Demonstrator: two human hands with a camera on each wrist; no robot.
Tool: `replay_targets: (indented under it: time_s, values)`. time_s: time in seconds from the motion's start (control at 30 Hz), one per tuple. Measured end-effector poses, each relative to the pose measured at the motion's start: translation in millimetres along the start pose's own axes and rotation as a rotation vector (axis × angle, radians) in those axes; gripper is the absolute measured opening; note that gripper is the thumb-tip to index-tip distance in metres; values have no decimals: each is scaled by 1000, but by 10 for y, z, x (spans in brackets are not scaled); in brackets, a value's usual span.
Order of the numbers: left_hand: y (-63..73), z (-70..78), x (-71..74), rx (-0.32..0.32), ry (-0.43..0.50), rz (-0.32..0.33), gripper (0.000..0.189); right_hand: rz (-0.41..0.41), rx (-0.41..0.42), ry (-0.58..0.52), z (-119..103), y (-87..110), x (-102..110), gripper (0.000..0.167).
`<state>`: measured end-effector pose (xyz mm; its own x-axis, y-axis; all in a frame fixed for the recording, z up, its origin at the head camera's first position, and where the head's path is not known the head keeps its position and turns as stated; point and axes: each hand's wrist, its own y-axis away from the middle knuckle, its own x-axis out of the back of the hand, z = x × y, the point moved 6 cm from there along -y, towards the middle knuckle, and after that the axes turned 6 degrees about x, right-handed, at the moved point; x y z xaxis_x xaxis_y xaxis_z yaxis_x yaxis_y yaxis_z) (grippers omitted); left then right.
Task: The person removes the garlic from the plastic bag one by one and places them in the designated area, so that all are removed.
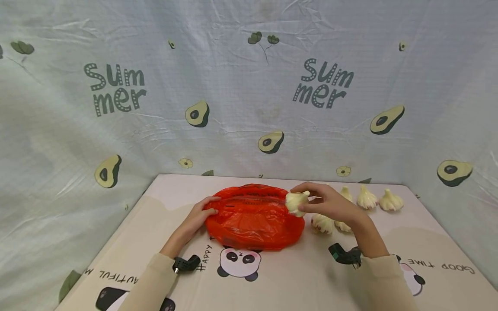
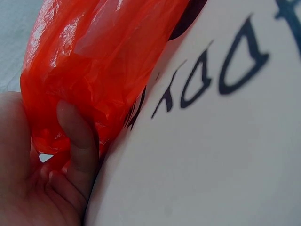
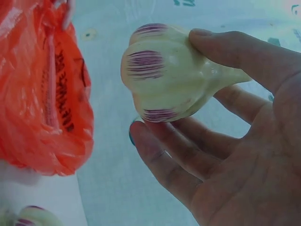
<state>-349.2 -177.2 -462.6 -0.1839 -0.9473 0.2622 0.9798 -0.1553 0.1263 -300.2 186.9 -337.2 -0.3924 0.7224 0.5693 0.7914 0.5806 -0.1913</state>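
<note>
A red plastic bag (image 1: 253,226) lies spread on the table with its mouth wide. At its left edge my left hand (image 1: 197,217) holds the rim; in the left wrist view the thumb and fingers pinch the thin red film (image 2: 89,70). My right hand (image 1: 332,202) grips a garlic bulb (image 1: 296,203) over the bag's right edge. Close up in the right wrist view, the bulb (image 3: 162,70) is cream with purple streaks, held between thumb and fingers, its stem toward the palm. The bag (image 3: 47,94) is beside it, apart from the bulb.
Several more garlic bulbs stand at the right of the table, among them one at the far right (image 1: 391,201) and one by the bag (image 1: 322,223). The right hand partly hides some. A printed curtain (image 1: 233,86) hangs behind the pale table (image 1: 288,280).
</note>
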Motion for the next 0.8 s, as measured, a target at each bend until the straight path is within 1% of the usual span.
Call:
replay_targets:
  time_s: [0.23, 0.5, 0.8]
  values:
    - [12, -2, -13, 3, -4, -4, 49, 14, 19, 31, 35, 101, 137, 39]
    - [-29, 14, 1, -8, -3, -1, 48, 50, -20, 71, 77, 213, 322, 40]
    - [-16, -4, 12, -11, -13, 1, 49, 102, -37, 104, 92, 348, 517, 39]
